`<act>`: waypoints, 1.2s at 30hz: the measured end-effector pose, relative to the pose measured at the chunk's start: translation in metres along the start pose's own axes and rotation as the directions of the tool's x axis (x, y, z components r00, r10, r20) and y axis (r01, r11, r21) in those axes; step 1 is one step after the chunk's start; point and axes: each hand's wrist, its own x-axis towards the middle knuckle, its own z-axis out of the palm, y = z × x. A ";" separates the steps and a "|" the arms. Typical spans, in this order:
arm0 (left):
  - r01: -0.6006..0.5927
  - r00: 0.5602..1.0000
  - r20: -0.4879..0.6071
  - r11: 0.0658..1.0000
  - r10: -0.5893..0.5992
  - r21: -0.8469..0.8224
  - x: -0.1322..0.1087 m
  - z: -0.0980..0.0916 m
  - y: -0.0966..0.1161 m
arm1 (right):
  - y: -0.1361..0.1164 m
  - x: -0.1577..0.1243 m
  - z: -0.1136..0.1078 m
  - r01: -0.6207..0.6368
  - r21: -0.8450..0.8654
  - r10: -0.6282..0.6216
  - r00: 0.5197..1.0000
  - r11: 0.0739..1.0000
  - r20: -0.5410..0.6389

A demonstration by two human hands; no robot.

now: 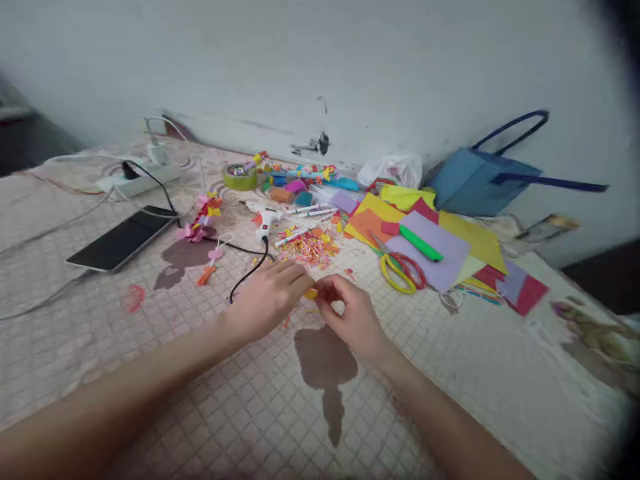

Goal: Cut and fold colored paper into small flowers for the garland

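My left hand (270, 297) and my right hand (350, 317) meet above the patterned cloth (150, 353). Both pinch a small yellow paper piece (311, 293) between their fingertips. Just beyond the hands lies a heap of paper scraps (310, 248) in pink, yellow and orange. A white glue gun (263, 220) with a black cord lies to the left of the scraps. Yellow and red scissors (403, 272) rest to the right, on the edge of a stack of coloured paper sheets (430, 243).
A dark tablet (123, 239) and a white power strip (137, 179) with cables lie at the far left. A roll of tape (240, 177), markers and foam pieces sit near the wall. A blue bag (480, 180) stands at the back right.
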 end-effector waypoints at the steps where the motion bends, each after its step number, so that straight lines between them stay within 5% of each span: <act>1: -0.038 0.999 0.016 0.999 0.037 0.040 0.000 0.000 0.001 | 0.000 0.000 0.000 0.009 -0.029 -0.009 1.000 1.000 0.001; 5: -0.011 1.000 -0.019 1.000 0.011 -0.012 0.002 -0.002 0.001 | -0.001 0.000 0.000 -0.004 -0.001 0.004 1.000 1.000 0.019; 9: 0.235 0.953 -0.090 0.896 -0.288 -0.377 0.004 -0.005 -0.005 | 0.001 0.001 -0.002 -0.110 0.249 0.097 0.993 0.962 0.062; 12: 0.403 0.881 0.027 0.721 -0.472 -0.564 0.005 -0.008 -0.009 | 0.002 0.003 -0.005 -0.190 0.428 0.158 0.981 0.884 0.109; 16: 0.526 0.816 0.165 0.594 -0.554 -0.609 0.006 -0.008 -0.011 | 0.002 0.005 -0.009 -0.244 0.539 0.202 0.970 0.806 0.137; 19: 0.510 0.821 0.184 0.549 -0.541 -0.662 0.007 -0.005 -0.010 | 0.001 0.006 -0.010 -0.248 0.561 0.223 0.968 0.789 0.114; 22: 0.452 0.872 0.298 0.402 -0.389 -0.797 0.007 -0.001 -0.010 | 0.001 0.006 -0.011 -0.232 0.535 0.222 0.971 0.812 0.084; 25: 0.467 0.877 0.404 0.268 -0.259 -0.842 0.006 0.002 -0.007 | 0.003 0.005 -0.010 -0.208 0.487 0.199 0.977 0.848 0.070; 36: 0.527 0.840 0.454 0.248 -0.296 -0.813 0.006 0.005 -0.001 | 0.006 0.003 -0.005 -0.189 0.385 0.170 0.982 0.903 0.083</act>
